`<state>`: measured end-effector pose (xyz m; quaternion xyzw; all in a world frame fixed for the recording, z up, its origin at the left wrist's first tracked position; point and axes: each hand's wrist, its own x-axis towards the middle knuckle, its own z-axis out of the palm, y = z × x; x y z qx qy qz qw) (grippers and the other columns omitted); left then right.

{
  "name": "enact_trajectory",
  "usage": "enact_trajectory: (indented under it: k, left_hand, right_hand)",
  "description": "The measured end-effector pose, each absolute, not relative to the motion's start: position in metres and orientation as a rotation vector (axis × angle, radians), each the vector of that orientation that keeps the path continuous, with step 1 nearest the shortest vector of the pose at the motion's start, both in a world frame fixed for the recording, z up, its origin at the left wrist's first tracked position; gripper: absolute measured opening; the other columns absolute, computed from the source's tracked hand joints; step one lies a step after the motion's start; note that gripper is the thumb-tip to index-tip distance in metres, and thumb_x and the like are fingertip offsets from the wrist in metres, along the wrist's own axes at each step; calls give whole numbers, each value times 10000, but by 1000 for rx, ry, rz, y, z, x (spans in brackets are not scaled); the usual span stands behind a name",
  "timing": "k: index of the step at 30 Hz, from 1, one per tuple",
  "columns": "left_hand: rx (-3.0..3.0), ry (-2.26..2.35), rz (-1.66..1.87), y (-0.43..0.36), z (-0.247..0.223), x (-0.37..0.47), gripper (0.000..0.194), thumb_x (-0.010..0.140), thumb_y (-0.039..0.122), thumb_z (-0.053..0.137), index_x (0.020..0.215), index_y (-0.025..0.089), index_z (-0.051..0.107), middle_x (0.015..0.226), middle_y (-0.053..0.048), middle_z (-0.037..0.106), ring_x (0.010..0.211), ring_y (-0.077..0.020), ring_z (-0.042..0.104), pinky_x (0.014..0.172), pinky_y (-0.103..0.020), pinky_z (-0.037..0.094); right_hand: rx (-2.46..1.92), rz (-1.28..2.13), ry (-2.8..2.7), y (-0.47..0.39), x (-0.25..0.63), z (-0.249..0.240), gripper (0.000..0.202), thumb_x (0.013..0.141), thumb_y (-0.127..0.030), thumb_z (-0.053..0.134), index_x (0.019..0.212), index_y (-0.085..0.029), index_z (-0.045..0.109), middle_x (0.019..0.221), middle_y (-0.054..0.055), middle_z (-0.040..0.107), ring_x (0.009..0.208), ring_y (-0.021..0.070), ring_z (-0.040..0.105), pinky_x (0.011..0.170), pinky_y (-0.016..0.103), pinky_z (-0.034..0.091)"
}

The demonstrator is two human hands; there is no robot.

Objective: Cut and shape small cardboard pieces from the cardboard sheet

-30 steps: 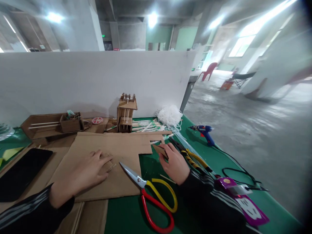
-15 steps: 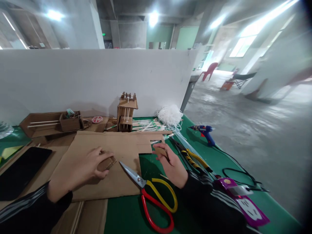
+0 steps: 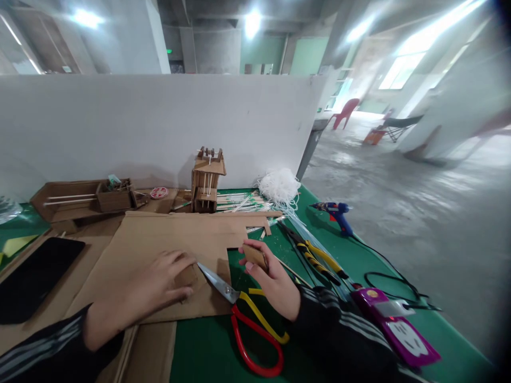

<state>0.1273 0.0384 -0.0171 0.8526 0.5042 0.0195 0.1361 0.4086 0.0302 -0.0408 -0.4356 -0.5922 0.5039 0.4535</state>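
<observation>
My left hand [image 3: 154, 284] is closed around a small cardboard piece [image 3: 187, 276], low over a large cardboard sheet [image 3: 147, 234]. Another small cardboard piece [image 3: 254, 257] is pinched between the thumb and fingers of my right hand [image 3: 275, 276], just beyond the handles of the scissors [image 3: 229, 292]. These scissors have one red and one yellow handle, and their tip points at my left hand. A notch is cut out of the sheet's right side, where the green table shows.
A cardboard tower [image 3: 207, 183] and a cardboard tray model [image 3: 75, 199] stand at the back. Pliers [image 3: 315, 258], white string [image 3: 278, 186], a blue glue gun [image 3: 338, 215] and a purple power strip [image 3: 399, 330] lie right. A black phone-like slab [image 3: 38, 279] lies left.
My left hand has moved slightly right and lower with its piece, covering more of it. My right hand has shifted a little left and down, its piece now facing the camera more.
</observation>
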Motion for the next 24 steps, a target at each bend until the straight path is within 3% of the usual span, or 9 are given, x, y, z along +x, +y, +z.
enact_trajectory:
  k: [5,11,16,19,24]
  left_hand:
    - [2639,1495,73,27,-35,141,618,781,469,696,1334,243,536,1326,-144,591,1192,-335,558,982,-466,458]
    - [2630,1482,4,25,-35,147,580,761,222,639,1334,234,545,1227,-133,630,1109,-317,590,924,-452,490]
    - [2497,1497,154,28,-9,139,562,764,272,634,1320,304,554,1192,-93,591,1089,-292,595,896,-418,510]
    - [2389,1415,273,27,12,137,513,782,297,633,1289,319,557,1290,-66,518,1131,-258,589,947,-375,500]
    - [2288,1179,580,10,8,159,539,763,169,626,1257,337,492,1464,-37,404,1319,-227,467,1072,-361,418]
  right_hand:
    - [-1084,1192,-1498,32,410,-41,353,898,-352,502,1210,-199,443,1154,114,574,958,243,605,839,427,491]
    - [-1086,1196,-1516,31,408,-41,351,894,-344,499,1207,-199,435,1145,115,570,949,244,615,872,445,475]
    - [-1052,1242,-1517,26,409,-37,427,871,-330,540,1253,-191,410,1160,116,542,978,238,572,892,438,464]
    - [-1006,1320,-1487,22,410,-35,555,837,-317,603,1327,-200,370,1191,110,502,1038,240,525,900,425,458]
    - [-796,1460,-1417,7,399,-36,676,778,-383,757,1339,-230,412,1191,89,487,1021,221,531,900,390,452]
